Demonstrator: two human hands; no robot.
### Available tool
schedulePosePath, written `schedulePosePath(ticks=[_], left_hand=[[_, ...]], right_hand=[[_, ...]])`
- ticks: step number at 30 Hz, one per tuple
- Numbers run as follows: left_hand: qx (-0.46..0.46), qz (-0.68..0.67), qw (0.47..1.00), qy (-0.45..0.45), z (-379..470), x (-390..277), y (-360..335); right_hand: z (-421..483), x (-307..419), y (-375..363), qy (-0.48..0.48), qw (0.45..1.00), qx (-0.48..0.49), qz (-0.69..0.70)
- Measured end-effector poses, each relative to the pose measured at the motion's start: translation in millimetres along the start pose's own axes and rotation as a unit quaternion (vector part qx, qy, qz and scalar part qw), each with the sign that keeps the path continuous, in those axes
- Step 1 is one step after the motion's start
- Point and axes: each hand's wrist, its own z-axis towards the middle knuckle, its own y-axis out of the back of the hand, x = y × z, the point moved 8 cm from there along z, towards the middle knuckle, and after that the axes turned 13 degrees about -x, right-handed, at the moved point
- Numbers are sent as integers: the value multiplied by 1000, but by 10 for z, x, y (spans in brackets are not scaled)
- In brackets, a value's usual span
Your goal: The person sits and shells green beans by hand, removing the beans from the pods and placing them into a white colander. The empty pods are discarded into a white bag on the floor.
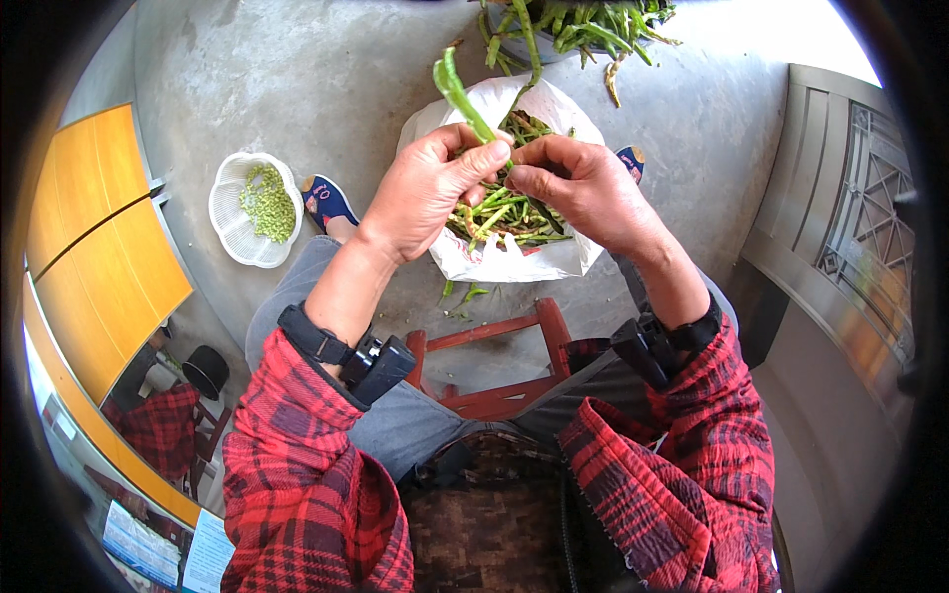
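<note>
A green bean pod (461, 100) points up and to the left from my left hand (437, 185), whose thumb and fingers pinch its lower end. My right hand (586, 181) meets that same end from the other side, thumb and forefinger closed on it. Beneath both hands lies an open white plastic bag (415, 133) filled with green and brownish pods and hulls (511, 215). To the left, a white scalloped plastic basket (225, 211) holds shelled pale green beans (268, 204). Beyond the bag, a container (545, 48) is heaped with long pods and leafy stalks (593, 26).
A red wooden stool (482, 337) stands between my knees. Small green scraps (474, 293) lie on the concrete floor (296, 81) near the bag. An orange-yellow cabinet (111, 215) with a reflective panel is at the left, a metal door (838, 193) with latticework at the right.
</note>
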Motion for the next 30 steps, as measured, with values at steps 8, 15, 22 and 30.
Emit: schedulePosePath(ticks=[8,15,22,30], left_hand=[[-10,45,999,-26,2,-4,21],[45,-37,998,4,-42,-33,-13],[67,-50,996,12,-74,-62,-67],[80,-19,997,-5,-87,-73,-56]], right_hand=[[-27,-61,-75,-46,998,15,45],[-65,-24,-146,-107,967,85,215],[-70,37,-137,-95,967,82,222],[-78,36,-180,-100,952,95,274]])
